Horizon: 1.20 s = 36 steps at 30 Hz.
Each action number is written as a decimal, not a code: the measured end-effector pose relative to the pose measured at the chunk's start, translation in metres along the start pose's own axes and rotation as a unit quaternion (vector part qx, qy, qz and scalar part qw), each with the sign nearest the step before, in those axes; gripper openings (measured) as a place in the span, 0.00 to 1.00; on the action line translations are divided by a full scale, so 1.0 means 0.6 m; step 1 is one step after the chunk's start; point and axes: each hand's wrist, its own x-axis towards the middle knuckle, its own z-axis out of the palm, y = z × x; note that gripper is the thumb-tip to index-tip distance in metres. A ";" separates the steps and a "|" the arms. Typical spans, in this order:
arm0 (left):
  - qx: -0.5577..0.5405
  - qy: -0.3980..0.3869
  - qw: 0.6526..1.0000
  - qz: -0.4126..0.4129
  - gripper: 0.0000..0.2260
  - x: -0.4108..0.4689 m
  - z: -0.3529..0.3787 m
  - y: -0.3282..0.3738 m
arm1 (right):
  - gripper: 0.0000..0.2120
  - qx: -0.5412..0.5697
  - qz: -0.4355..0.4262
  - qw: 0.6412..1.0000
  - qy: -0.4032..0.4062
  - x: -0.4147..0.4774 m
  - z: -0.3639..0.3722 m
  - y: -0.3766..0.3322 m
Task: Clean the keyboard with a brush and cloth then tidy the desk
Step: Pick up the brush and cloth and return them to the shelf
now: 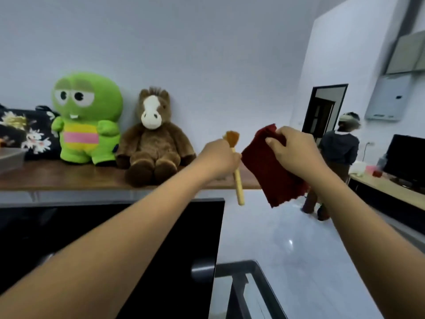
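Two grips working | risk: I am judging the brush (238, 183) could be slipping, held mid-handle, or clipping the plush horse (151, 143) beyond it; cloth (269, 171) is dangling from one corner | left grip (220, 157) is curling round the brush | right grip (292, 148) is pinching the cloth, right of brush | keyboard is not showing

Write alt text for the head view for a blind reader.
The person's left hand grips a wooden brush, bristles up; their right hand holds a hanging dark red cloth. Behind, a green plush toy and a brown plush horse sit on a wooden shelf.
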 end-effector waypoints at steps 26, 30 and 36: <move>0.147 -0.231 0.920 -0.280 0.20 0.262 0.099 -0.217 | 0.16 -0.006 0.143 0.971 -0.189 0.160 0.396 0.106; 0.156 -0.232 0.922 -0.267 0.22 0.272 0.101 -0.220 | 0.20 -0.080 -0.063 0.988 -0.113 0.134 0.378 0.080; 0.146 -0.217 0.935 -0.242 0.16 0.281 0.101 -0.235 | 0.25 -0.017 -0.074 0.918 -0.389 0.127 0.400 0.039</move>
